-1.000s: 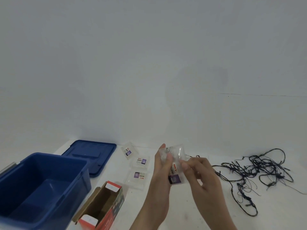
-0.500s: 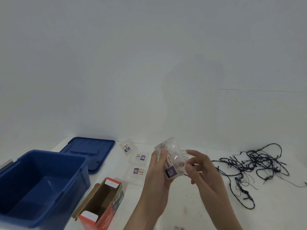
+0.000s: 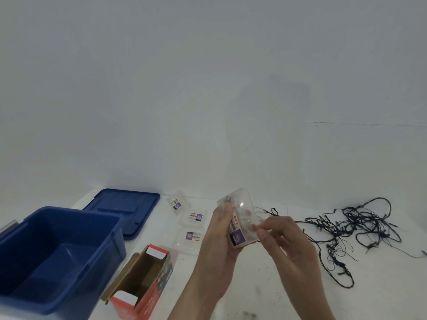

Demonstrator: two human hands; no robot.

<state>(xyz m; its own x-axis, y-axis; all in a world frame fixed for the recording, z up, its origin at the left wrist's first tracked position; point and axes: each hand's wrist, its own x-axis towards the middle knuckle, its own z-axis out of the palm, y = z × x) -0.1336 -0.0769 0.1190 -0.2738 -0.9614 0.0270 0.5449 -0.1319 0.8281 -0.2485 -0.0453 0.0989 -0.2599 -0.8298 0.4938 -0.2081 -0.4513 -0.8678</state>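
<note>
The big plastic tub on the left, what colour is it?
The big plastic tub is dark blue all over, seen best in the head view.

bin (image 3: pixel 76 213): left and near sides cut off by the picture's edges.
lid (image 3: pixel 124 209): near corner hidden behind the bin.
cardboard box (image 3: pixel 143 282): near end cut off below; print blurred.
clear case (image 3: pixel 242 218): contents unclear, label print too small to read.
left hand (image 3: pixel 217 250): fingers mostly hidden behind the case; forearm cut off.
right hand (image 3: pixel 284 241): forearm cut off below.
wire (image 3: pixel 360 229): one strand runs off the right edge.
</note>
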